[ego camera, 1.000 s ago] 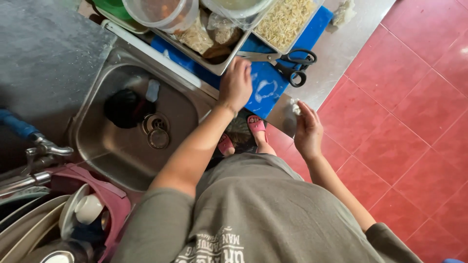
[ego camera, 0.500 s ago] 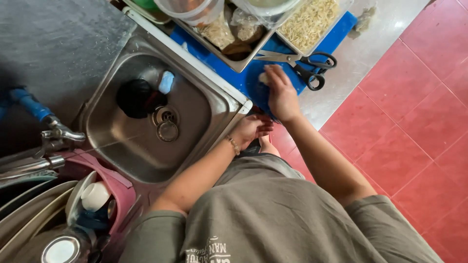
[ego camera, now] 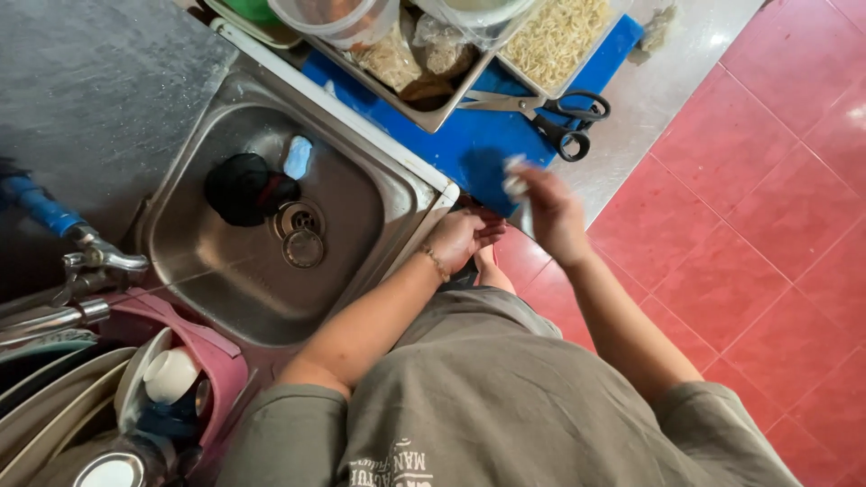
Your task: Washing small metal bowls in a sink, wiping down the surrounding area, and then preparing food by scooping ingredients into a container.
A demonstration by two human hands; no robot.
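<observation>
the right hand (ego camera: 552, 212) pinches a small white scrap (ego camera: 514, 176) over the blue board (ego camera: 478, 144) on the worktop (ego camera: 649, 99), just below the scissors (ego camera: 550, 117). the left hand (ego camera: 460, 236) curls loosely, holding nothing, at the sink (ego camera: 379, 180) corner.
</observation>
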